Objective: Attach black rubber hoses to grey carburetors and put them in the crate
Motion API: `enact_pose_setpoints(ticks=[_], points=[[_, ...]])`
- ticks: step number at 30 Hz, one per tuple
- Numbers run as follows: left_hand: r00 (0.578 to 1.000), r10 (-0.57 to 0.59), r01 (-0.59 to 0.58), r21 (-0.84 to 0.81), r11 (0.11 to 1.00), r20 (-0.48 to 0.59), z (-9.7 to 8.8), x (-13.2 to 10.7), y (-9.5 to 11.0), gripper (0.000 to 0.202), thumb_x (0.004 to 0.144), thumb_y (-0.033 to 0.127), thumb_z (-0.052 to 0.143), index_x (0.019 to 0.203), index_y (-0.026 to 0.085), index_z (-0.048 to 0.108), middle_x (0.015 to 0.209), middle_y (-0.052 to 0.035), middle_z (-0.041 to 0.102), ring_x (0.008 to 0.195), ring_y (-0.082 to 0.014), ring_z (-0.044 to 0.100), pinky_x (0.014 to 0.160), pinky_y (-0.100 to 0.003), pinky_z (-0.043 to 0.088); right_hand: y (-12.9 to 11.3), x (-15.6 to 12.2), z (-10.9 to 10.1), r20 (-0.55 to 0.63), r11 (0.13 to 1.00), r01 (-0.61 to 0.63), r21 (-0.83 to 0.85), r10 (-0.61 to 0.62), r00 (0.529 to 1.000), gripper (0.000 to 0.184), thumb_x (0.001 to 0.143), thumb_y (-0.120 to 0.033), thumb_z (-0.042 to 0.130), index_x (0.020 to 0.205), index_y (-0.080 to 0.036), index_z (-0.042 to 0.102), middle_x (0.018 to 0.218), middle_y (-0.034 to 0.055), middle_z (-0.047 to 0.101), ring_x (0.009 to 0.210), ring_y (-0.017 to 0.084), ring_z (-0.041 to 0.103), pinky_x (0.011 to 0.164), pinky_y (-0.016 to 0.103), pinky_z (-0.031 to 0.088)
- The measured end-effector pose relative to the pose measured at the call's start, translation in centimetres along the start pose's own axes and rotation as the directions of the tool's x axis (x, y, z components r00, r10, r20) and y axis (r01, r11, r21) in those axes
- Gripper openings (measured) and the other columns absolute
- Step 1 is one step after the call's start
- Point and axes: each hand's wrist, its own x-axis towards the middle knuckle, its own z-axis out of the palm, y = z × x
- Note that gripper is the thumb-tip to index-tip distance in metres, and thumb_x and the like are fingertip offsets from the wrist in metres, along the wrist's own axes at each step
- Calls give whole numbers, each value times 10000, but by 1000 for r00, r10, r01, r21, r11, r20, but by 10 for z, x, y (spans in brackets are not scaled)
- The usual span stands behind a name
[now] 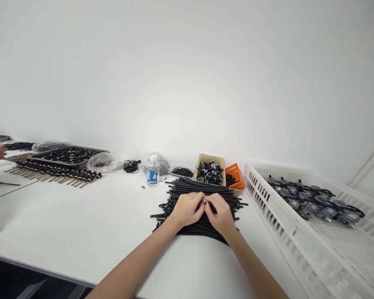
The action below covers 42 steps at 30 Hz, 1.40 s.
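Step in hand, by the look: working a small piece betw. both sets of fingertips, right over the pile of black tubes at mid tabletop. Left hand & right hand meet fingertip to fingertip. Each grip is pressed together, pinching that piece, w/ other fingers resting on the pile. Can't tell if it's a tube end or a loose fitting, too small. Next move prob. calls for a steady pinch & straight alignment. Tan bin of black fittings & orange basket sit just beyond the pile, white crate to the right.
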Motion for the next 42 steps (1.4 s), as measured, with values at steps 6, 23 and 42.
enact_pose_setpoints(ticks=[6, 23, 42], points=[[993, 116, -113, 150, 982, -12, 8, -15, 2, 155, 905, 228, 412, 754, 217, 446, 576, 7, 574, 491, -147, 524, 489, -288, 344, -3, -14, 0, 17, 998, 45, -47, -44, 999, 145, 918, -123, 463, 881, -212, 571, 728, 33, 606, 680, 174, 544, 646, 325, 462], [996, 68, -73, 108, 991, 54, 10, -19, 0, 163, 926, 224, 379, 770, 220, 427, 575, 6, 581, 480, -147, 536, 481, -279, 339, -3, -19, 8, 38, 999, -32, 17, 32, 999, 131, 924, -118, 459, 879, -209, 543, 728, 24, 591, 683, 168, 531, 659, 311, 466], [992, 0, -9, 66, 998, 127, 7, -21, 1, 172, 932, 247, 392, 768, 218, 436, 599, 7, 590, 509, -147, 554, 498, -269, 352, -5, -28, 13, 96, 957, -240, 164, 227, 969, 123, 935, -166, 452, 879, -213, 550, 792, 25, 610, 742, 164, 586, 699, 286, 482]])
